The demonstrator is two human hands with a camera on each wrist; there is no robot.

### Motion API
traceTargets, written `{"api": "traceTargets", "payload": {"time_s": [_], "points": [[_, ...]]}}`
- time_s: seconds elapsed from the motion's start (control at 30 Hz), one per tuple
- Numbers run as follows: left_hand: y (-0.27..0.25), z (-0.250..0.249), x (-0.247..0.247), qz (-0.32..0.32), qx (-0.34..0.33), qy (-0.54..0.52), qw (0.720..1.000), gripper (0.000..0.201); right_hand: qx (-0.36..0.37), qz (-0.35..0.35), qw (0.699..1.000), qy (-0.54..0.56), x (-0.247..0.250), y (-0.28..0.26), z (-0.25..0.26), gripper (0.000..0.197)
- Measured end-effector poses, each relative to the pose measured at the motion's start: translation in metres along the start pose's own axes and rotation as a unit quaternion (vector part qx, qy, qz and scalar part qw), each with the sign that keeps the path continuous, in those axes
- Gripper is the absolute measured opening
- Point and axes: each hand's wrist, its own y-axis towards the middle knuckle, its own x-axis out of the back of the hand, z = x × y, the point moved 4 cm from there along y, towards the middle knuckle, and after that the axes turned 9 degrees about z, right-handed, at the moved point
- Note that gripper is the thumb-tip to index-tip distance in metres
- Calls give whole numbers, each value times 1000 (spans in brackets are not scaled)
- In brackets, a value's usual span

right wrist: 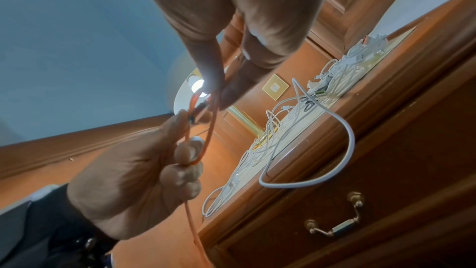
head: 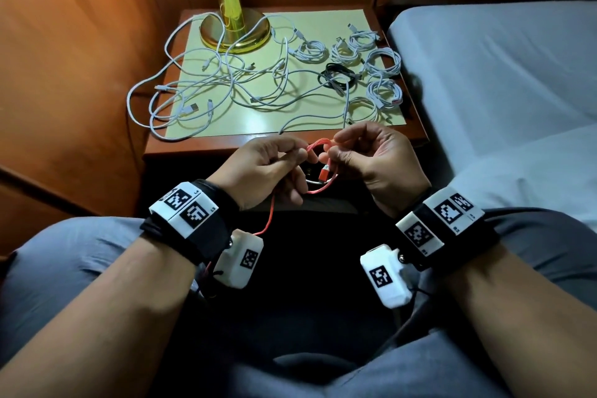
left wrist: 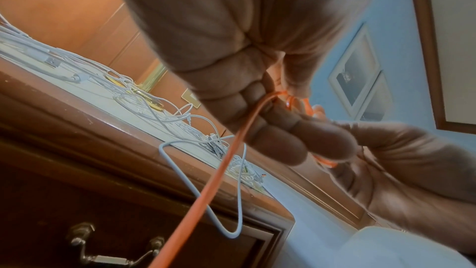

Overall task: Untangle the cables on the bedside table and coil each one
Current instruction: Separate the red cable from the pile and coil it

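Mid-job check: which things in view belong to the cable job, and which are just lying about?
Job:
- orange cable, held by left hand and right hand
- loose white cables
- coiled white cables
- coiled black cable

Lying about:
- brass lamp
- bed
- drawer handle

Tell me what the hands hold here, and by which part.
Both hands hold the orange cable. The left hand grips its small loops, the long tail hanging below; the right hand pinches the loop's top.
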Motion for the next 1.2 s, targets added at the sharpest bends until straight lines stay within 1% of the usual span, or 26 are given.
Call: {"api": "traceTargets", "payload": {"time_s": [0.1,0.2,0.3,0.37,0.4,0.43,0.47,0.5,0.57,0.63,0.67,0.8,0.83,0.9,0.97,1.0,1.03,1.07,1.13,1.2], "points": [[2,3,6,-57,-11,47,997,20,-35,62,997,39,-3,0,1,20],[2,3,11,-100,-34,107,989,16,-58,114,992,14,-7,4,-2,23],[2,-3,15,-119,-67,162,977,11,-83,121,989,24,-8,6,-3,27],[2,-5,15,-124,-90,168,974,9,-95,122,988,24,-10,5,-3,21],[2,-5,14,-125,-98,162,974,10,-100,126,987,1,-12,4,-3,16],[2,-4,13,-128,-103,156,974,12,-106,130,985,-32,-13,2,-4,17],[2,-4,12,-133,-107,154,973,15,-114,137,982,-60,-13,0,-4,23],[2,-4,11,-138,-114,154,972,18,-132,148,978,-62,-14,-1,-5,27],[2,-6,11,-147,-122,158,969,20,-177,170,969,8,-16,-5,-5,26],[1,-7,13,-153,-122,155,968,18,-202,182,957,105,-18,-8,-4,21],[1,-7,14,-151,-120,151,969,17,-212,184,951,132,-19,-10,-3,19],[0,-8,11,-130,-128,145,973,16,-258,195,930,175,-22,-13,1,22],[-1,-9,11,-129,-130,144,973,17,-261,191,929,179,-21,-14,2,24],[-1,-9,17,-131,-120,151,972,17,-241,168,940,176,-18,-13,10,27],[-3,-7,33,-144,-99,159,972,7,-192,109,956,195,-5,-8,20,24],[-5,-8,43,-158,-98,158,970,4,-164,76,961,212,6,-5,25,23],[-7,-8,53,-180,-102,160,965,12,-138,48,962,229,17,-1,30,22],[-9,-8,61,-200,-108,165,960,17,-120,25,963,241,27,1,34,23],[-11,-9,68,-233,-119,200,944,16,-94,-11,967,236,39,2,36,25],[-10,-9,59,-232,-138,293,917,12,-70,-21,979,188,37,1,32,26]]}}
